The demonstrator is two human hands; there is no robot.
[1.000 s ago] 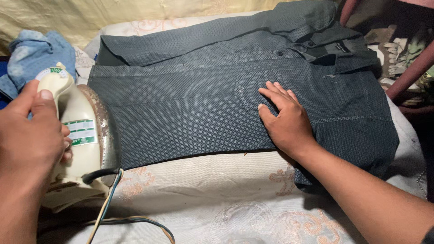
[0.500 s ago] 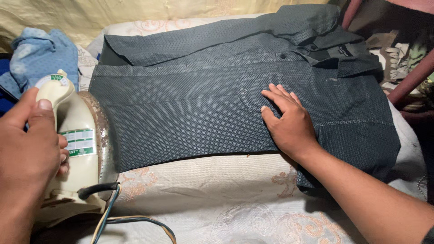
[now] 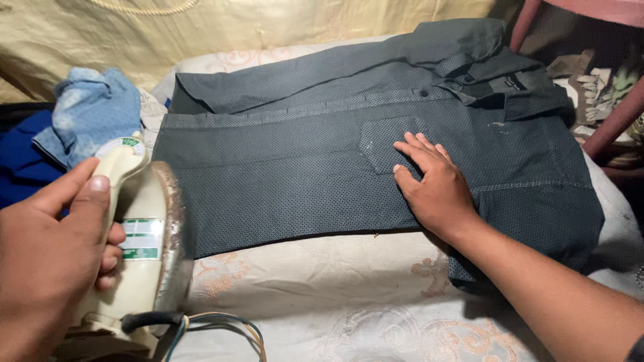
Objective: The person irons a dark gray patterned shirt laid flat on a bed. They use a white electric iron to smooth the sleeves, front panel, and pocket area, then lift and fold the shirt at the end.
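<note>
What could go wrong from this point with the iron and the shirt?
The iron is at the shirt hem while the right hand lies flat on the fabric beside the pocket; a sweep that way might reach its fingers. The cord, showing bare coloured wires, trails beside the left hand and could snag.

Setting: home ironing spot, likely a bedroom. Evidence: padded surface under a pale floral-patterned sheet [image 3: 349, 295], dark shirt [image 3: 322, 174] spread on it, cream electric iron [image 3: 144, 248], heap of blue clothes [image 3: 80, 127], yellow cloth backdrop [image 3: 282, 27].
</note>
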